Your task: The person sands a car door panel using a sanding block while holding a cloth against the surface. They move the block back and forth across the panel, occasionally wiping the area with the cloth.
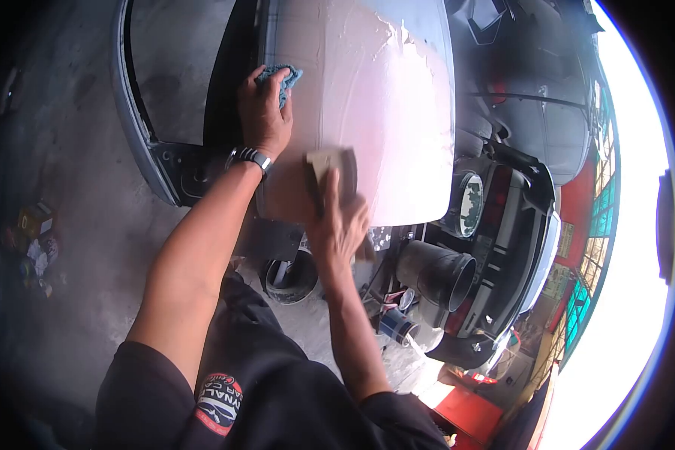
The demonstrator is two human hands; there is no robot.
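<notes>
Hiding most of the cloth under the left hand; covering the lower half of the block with the right hand, itself blurring; cutting off the panel at the top edge; blurring the litter beyond telling.

I see a small black bucket on the concrete floor, with a bigger dark tub tipped on its side to the right of it and a blue can lying near the tub's base. Further right there's a stripped dark car front with a round headlight, another dark car body above it, and coloured window panes at the bright edge. Scattered litter sits far left; a red box, blurred, is at the bottom.
</notes>
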